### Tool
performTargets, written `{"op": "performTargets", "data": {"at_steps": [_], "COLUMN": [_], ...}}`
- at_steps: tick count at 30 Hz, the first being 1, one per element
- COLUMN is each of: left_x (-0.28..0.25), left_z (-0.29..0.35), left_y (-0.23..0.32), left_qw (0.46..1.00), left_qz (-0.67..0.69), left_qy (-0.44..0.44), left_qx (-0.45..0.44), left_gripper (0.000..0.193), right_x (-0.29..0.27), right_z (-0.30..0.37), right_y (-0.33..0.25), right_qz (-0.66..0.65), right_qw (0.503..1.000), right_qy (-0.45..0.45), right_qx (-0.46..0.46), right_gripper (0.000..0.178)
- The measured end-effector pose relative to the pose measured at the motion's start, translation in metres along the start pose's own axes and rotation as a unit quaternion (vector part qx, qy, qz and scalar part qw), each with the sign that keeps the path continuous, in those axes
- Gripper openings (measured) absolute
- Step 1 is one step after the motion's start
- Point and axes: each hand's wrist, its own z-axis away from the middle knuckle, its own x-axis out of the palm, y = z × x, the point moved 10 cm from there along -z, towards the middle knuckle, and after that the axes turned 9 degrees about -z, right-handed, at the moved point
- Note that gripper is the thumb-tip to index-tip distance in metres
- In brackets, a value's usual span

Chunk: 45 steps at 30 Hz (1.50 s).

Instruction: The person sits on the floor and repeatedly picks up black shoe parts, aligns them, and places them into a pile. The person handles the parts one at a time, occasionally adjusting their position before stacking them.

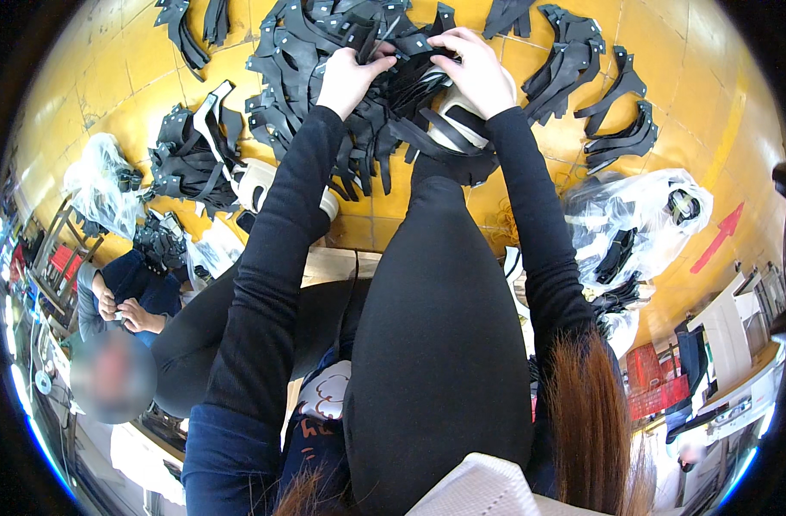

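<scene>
My left hand (pixel 350 80) is pinched closed at the edge of a big heap of curved black strips (pixel 294 64); its fingertips are on a black strip, partly hidden. A thin grey pointed thing (pixel 386 36) sticks up beside those fingertips; its kind is not clear. Opposite, my right hand (pixel 476 76) has its thumb and fingers closed on a bunch of black strips (pixel 419 84). These lie over my right shoe (pixel 463 116), a pale one. Many strips bear small white marks.
More black strips lie in bundles at the right (pixel 568 62) and left (pixel 187 150) of the yellow tiled floor (pixel 703 112). A clear plastic bag (pixel 642 219) holds black parts at right, another bag (pixel 101 185) stands left. Near left, a seated person's hands (pixel 126 311) hold something small.
</scene>
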Motion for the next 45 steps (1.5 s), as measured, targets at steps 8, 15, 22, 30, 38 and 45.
{"op": "performTargets", "data": {"at_steps": [8,15,22,30,38,45], "left_x": [-0.007,-0.018,-0.080,-0.118,-0.073,-0.058], "left_z": [-0.002,0.012,0.043,0.029,0.029,0.029], "left_y": [-0.008,0.015,-0.001,0.036,0.004,0.003], "left_qw": [0.994,0.985,0.968,0.922,0.912,0.931], "left_qz": [-0.012,0.149,0.047,0.352,0.380,0.336], "left_qy": [0.065,0.071,0.169,0.159,0.113,0.098], "left_qx": [-0.085,-0.047,-0.181,0.017,-0.108,-0.107], "left_gripper": [0.032,0.032,0.048,0.014,0.036,0.017], "right_x": [0.000,0.002,0.004,0.013,0.007,0.011], "right_z": [-0.008,-0.013,-0.012,-0.011,-0.010,-0.005], "right_y": [0.007,0.018,0.015,0.022,0.012,-0.009], "right_qz": [-0.021,-0.023,0.019,-0.033,0.027,0.071], "right_qw": [1.000,1.000,0.999,0.993,0.997,0.993], "right_qy": [0.001,-0.010,-0.040,-0.117,-0.061,-0.065], "right_qx": [-0.012,0.010,-0.023,-0.003,-0.050,-0.068], "right_gripper": [0.032,0.037,0.022,0.010,0.013,0.009]}}
